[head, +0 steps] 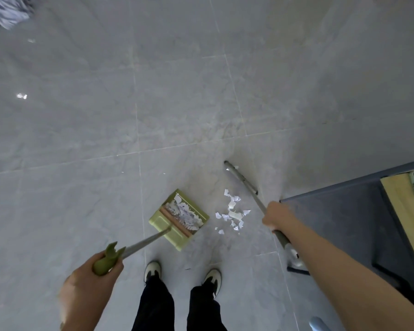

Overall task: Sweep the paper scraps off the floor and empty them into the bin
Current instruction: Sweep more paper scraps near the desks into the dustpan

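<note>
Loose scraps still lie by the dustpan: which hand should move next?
Right hand, probably: it grips the broom beyond the loose paper scraps; the left hand holds the dustpan facing them.

grey tile floor [177, 91], wood desk [402, 211] rt.

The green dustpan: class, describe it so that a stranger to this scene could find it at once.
Start at the grey tiled floor and look just ahead of the person's two shoes. There lies the green dustpan, its long handle gripped by the left hand. Unlike the loose paper scraps beside it, it is a green tray already holding torn paper.
</note>
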Demonstrator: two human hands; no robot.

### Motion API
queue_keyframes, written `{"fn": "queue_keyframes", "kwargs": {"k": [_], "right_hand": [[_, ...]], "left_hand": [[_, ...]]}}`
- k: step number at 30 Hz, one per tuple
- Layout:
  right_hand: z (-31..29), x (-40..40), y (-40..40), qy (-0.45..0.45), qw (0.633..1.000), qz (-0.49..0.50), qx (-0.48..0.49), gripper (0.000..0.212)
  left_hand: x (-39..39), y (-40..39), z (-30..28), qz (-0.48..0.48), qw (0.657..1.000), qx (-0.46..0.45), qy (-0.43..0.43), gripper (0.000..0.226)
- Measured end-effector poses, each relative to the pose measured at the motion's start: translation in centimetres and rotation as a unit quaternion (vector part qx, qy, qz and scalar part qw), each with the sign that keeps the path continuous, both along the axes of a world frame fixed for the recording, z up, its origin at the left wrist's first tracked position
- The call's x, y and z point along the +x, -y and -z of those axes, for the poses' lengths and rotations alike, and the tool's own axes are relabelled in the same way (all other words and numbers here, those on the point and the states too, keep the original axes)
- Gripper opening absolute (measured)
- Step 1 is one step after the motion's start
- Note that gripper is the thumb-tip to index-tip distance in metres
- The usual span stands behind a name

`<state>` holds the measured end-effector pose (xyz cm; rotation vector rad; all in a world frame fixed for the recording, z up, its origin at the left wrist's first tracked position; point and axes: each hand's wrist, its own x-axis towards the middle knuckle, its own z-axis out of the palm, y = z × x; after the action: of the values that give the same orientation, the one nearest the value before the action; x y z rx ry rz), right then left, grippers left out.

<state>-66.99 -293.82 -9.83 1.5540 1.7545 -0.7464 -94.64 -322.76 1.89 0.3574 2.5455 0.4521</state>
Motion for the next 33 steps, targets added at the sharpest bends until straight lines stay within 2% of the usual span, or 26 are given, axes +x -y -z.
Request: {"fn": "queue_keyframes", "kwargs": {"k": [2, 6, 8, 11, 13, 16, 19, 24, 27, 33], "right_hand": [[-0.4, -1.1, 1.6, -0.004, 1.000, -0.003, -0.011, 0.017], [-2.0, -3.8, 4.1, -0.006, 1.000, -0.029, -0.008, 0.012], [-3.0, -5.2, 4.8, 0.007, 0.999, -0.051, 0.001, 0.016], [-4.2, -9.1, 6.7, 0.040, 0.994, -0.105, 0.010, 0.031], [-4.7, -12.2, 7.6, 0.042, 0.991, -0.126, 0.013, 0.030], [-5.2, -16.9, 8.7, 0.007, 0.995, -0.099, 0.015, 0.007], [-4.9, -22.5, 9.9, -0.048, 0.998, -0.044, 0.005, 0.007], [-3.6, -30.5, 11.4, -0.080, 0.995, -0.045, -0.037, 0.012], [-3.6, -35.1, 12.1, -0.101, 0.992, -0.022, -0.072, 0.022], [-2.7, -43.4, 12.8, -0.138, 0.986, 0.004, -0.097, 0.015]], "left_hand": [[-1.1, 0.6, 0.0, -0.003, 1.000, 0.006, 0.006, 0.013], [-4.3, 2.5, 0.0, -0.008, 1.000, 0.020, 0.010, 0.009], [-5.9, 3.3, 0.4, 0.000, 1.000, 0.020, 0.007, 0.008], [-9.3, 4.9, 0.5, 0.011, 1.000, 0.020, 0.011, 0.010], [-11.7, 5.9, 0.5, 0.016, 1.000, 0.017, 0.012, 0.008], [-15.1, 7.5, 0.8, 0.020, 1.000, 0.013, 0.007, 0.009], [-18.6, 9.3, 0.7, 0.016, 1.000, 0.019, 0.007, 0.012], [-22.5, 12.0, 0.8, 0.006, 1.000, 0.013, 0.011, 0.009], [-24.8, 13.6, 0.8, -0.013, 1.000, 0.007, 0.012, 0.008], [-28.4, 15.8, 0.7, -0.067, 0.998, -0.007, -0.008, 0.015]]}}
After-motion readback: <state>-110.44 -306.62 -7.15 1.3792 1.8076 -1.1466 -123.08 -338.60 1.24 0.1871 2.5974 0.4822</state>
